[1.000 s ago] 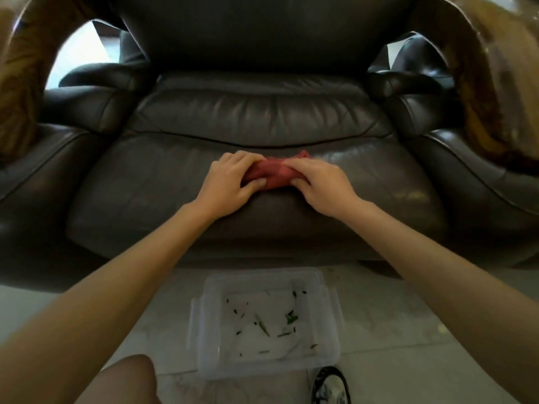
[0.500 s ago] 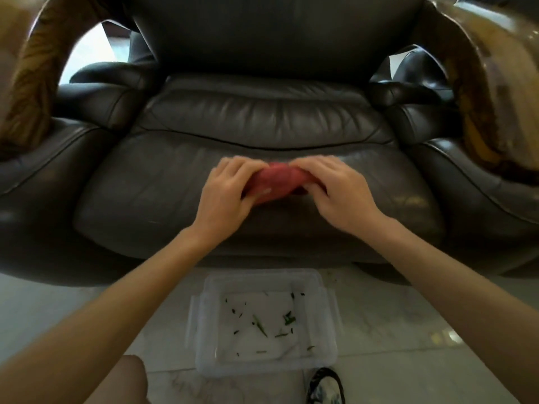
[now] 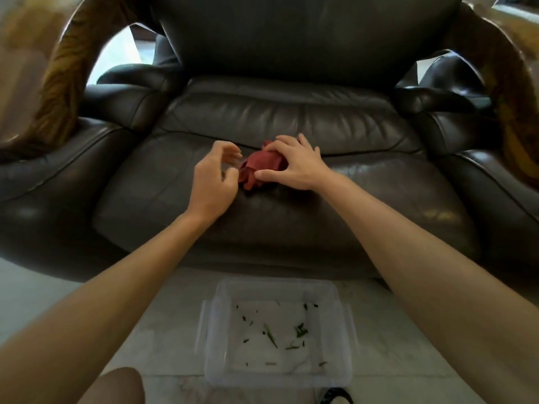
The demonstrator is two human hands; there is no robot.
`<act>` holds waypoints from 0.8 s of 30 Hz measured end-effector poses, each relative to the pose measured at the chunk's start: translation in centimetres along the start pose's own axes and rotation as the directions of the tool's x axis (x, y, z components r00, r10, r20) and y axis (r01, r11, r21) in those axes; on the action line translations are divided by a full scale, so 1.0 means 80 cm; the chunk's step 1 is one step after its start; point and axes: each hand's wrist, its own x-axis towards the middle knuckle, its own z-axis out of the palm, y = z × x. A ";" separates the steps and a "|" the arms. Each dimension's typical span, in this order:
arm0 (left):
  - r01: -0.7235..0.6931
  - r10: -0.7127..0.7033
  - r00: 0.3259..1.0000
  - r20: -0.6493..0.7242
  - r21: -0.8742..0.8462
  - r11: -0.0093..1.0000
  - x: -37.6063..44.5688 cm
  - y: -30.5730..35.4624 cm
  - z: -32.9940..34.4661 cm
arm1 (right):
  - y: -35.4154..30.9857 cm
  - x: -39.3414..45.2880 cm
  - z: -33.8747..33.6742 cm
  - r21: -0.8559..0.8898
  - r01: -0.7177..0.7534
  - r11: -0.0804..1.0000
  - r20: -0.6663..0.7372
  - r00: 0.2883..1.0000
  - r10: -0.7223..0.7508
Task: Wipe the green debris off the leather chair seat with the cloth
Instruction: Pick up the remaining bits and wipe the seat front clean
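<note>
The red cloth (image 3: 259,167) is lying bunched on the leather chair seat (image 3: 163,182), near the middle and a little back from the front edge. The right hand (image 3: 294,166) is resting over the cloth's right side with spread fingers, pressing and loosely grasping it rather than clenching it. The left hand (image 3: 214,182) is hovering just beside the cloth's left edge, fingers curled and parted, gripping nothing that can be seen. The crumpled bundle is running longest from its far-right end under the right hand toward its near-left corner, which is pointing at the left hand and the seat's front. No green debris is showing on the seat itself; any bits may be trapped in the folds, which cannot be told from here. A clear plastic container (image 3: 341,330) is sitting on the floor below the seat's front edge, already carrying green scraps (image 3: 300,330). The main risk seems to be spilling: if the cloth is being lifted by only one hand or is opening while it is travelling, loose pieces could be dropping back onto the leather or onto the floor beside the container. A loose bunch could also be smearing scraps into the seat crease behind it.
</note>
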 end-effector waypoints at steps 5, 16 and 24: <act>-0.045 -0.045 0.973 0.228 0.375 0.926 0.009 -0.024 0.013 | -0.006 0.003 -0.002 -0.166 0.058 0.984 -0.074 0.995 -0.071; -0.109 -0.097 0.943 0.319 0.569 0.815 -0.005 -0.025 0.026 | -0.010 -0.056 0.000 -0.433 0.043 0.900 -0.204 0.968 -0.144; -0.083 -0.047 0.975 0.218 0.548 0.832 -0.008 -0.026 0.030 | -0.045 -0.163 -0.002 -0.323 0.124 0.938 -0.080 0.984 -0.158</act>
